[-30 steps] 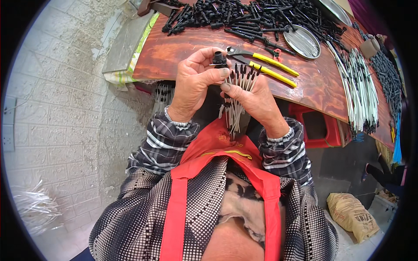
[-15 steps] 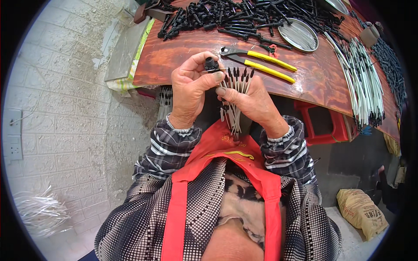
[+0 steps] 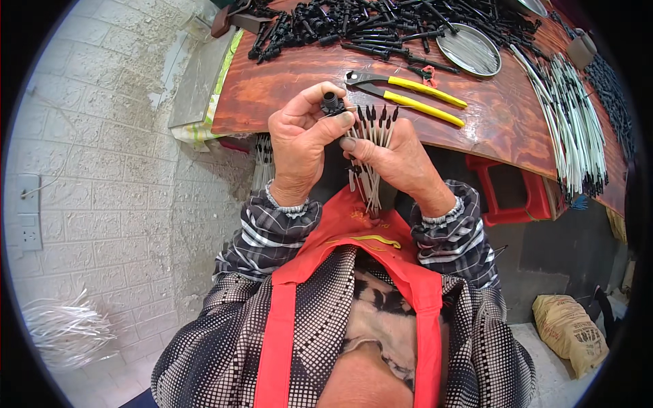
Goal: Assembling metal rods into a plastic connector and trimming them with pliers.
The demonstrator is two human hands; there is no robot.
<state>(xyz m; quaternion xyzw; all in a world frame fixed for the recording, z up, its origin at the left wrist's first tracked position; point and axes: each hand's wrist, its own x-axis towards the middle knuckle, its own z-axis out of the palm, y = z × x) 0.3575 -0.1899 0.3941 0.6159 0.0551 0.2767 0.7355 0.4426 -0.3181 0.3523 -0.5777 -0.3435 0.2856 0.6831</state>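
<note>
Between the thumb and fingers of my left hand (image 3: 299,146) is a black plastic fitting (image 3: 331,103), its round hollow end facing up. My right hand (image 3: 398,163) is closed around a bundle of thin white tubes (image 3: 371,183) with black tips pointing up and away from me. Both thumbs are close together, near the left side of the bundle. A thin pale strand runs from the fitting across the black tips; its hidden end cannot be made out. Just beyond my hands lie cutting pliers (image 3: 422,95) with yellow handles, their jaws spread.
A heap of black plastic parts (image 3: 340,27) covers the far side of the wooden table (image 3: 252,88). A round metal dish (image 3: 469,49) holds thin clear strips. White tubes (image 3: 575,129) lie at the right. Below the table stands a red stool (image 3: 537,197); a wall (image 3: 102,136) is left.
The black fitting has tipped a little, so its hollow end shows more. The pale strand now reaches farther right across the tips. My grips look the same; the whole view has shifted slightly.
</note>
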